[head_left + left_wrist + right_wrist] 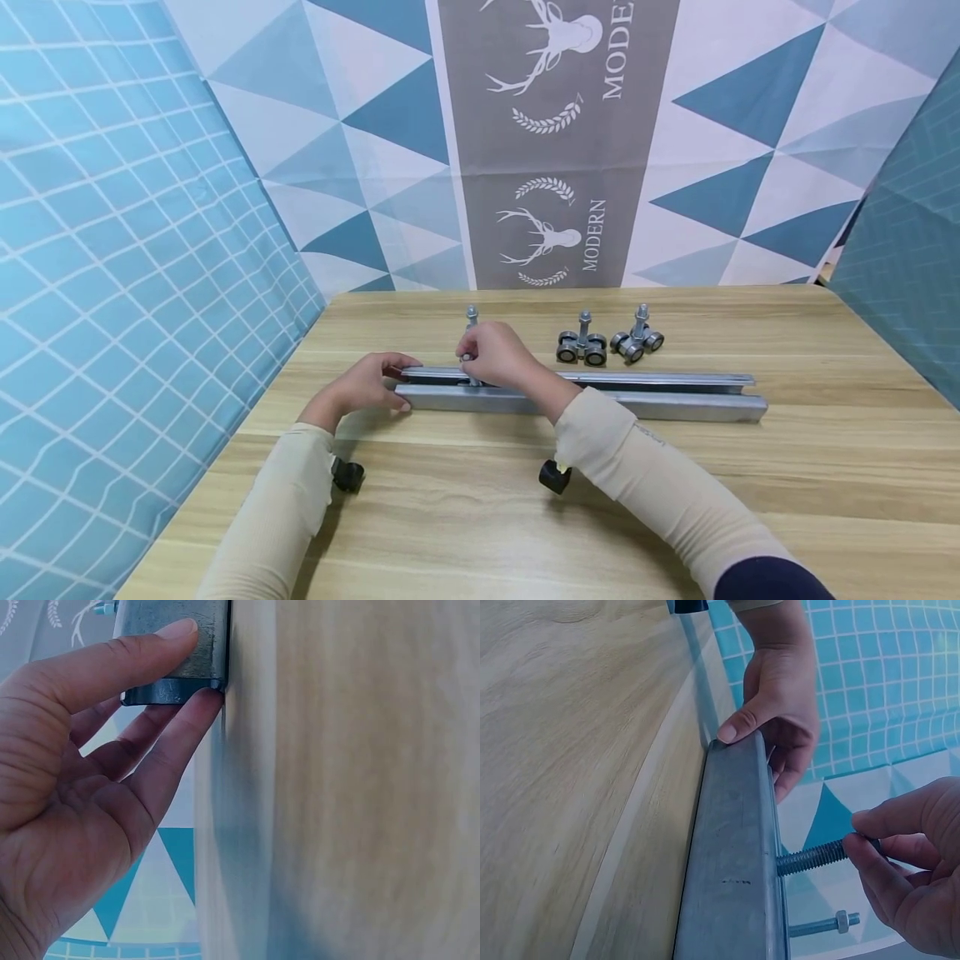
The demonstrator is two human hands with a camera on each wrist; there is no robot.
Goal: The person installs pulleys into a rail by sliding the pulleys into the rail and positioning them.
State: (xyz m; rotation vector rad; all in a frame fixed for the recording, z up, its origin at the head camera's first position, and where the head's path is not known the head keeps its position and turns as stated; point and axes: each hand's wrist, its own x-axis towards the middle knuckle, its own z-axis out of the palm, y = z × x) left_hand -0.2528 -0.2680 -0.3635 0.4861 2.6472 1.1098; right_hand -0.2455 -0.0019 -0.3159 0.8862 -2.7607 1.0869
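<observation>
A long grey metal channel rail [675,406] lies across the table with its slot facing up. My left hand [363,383] grips its left end. In the left wrist view the thumb [176,637] presses the near face and fingers reach around the open end. My right hand [501,354] is above the rail near that end. Thumb and fingertips pinch the tip of a threaded bolt [814,857] that stands up out of the slot. What the bolt is fixed to inside the rail is hidden. Another bolt with a nut [843,922] stands behind the rail.
Two four-wheeled roller carriages [582,346] with upright bolts stand behind the rail, right of my right hand. Directly behind that hand a further nut-topped bolt [472,314] shows, its base hidden. Patterned cloth [390,167] hangs at the wooden table's [450,517] back and sides.
</observation>
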